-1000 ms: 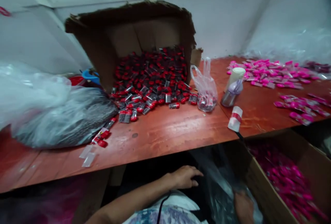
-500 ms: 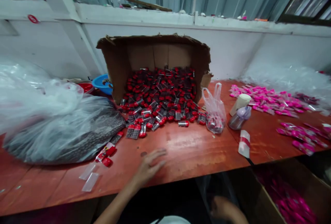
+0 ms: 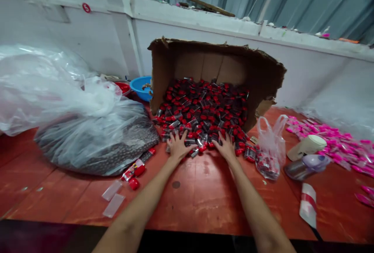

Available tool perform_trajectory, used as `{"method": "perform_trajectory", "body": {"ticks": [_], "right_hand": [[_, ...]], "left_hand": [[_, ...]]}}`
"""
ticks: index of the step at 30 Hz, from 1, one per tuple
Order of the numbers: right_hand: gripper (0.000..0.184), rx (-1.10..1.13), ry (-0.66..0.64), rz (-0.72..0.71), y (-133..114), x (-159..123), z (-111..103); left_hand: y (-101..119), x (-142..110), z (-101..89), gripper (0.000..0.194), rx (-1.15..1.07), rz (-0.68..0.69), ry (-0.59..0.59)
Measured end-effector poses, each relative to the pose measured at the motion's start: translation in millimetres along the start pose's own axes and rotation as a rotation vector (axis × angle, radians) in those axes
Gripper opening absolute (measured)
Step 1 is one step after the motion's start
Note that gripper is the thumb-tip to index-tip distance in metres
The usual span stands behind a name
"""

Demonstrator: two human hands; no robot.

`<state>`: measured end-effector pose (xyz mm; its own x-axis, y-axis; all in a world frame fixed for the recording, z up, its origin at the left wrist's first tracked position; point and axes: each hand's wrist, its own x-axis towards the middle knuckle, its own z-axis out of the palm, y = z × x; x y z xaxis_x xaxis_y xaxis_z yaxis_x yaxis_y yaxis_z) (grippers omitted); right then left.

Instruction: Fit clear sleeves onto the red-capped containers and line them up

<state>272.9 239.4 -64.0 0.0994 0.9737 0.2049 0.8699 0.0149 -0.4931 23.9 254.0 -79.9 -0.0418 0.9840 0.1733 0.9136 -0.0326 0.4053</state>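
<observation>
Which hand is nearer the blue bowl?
Left. The left hand is on the pile, in front and right of the blue bowl; the right hand is farther right.

- Red table point(image 3: 193, 206)
- Far middle: cardboard box point(image 3: 162, 69), red-capped pieces point(image 3: 204, 108) spilling out
- Left: large plastic bag point(image 3: 99, 140)
- Near left: clear strips point(image 3: 113, 205)
- Right: small bag point(image 3: 269, 151), lilac-lidded bottle point(image 3: 306, 166), pink pieces point(image 3: 333, 138)

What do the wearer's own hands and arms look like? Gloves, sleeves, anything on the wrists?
Left hand and right hand are both ungloved, with slim fingers. Left forearm and right forearm are slender, with no sleeves in view. No watch, bracelet, cable or marking shows. Too small to rule out a thin ring.
</observation>
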Motion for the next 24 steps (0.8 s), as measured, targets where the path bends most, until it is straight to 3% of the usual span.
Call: {"method": "perform_trajectory", "body": {"ticks": [4,9,19,24], "right_hand": [[0.064,-0.128,-0.035,0.074,14,16,20],[0.061,-0.177,0.046,-0.001,36,-5,23],[0.059,-0.164,0.024,-0.064,50,-58,23],[0.063,-0.173,-0.004,-0.057,49,-71,21]], "left_hand": [[36,3,13.8,0.087,-0.040,0.073,-0.024],[56,-6,25.7,0.078,-0.101,0.136,-0.040],[43,-48,24.1,0.088,-0.182,0.342,-0.129],[31,-61,7.0,0.096,-0.209,0.421,-0.186]]}}
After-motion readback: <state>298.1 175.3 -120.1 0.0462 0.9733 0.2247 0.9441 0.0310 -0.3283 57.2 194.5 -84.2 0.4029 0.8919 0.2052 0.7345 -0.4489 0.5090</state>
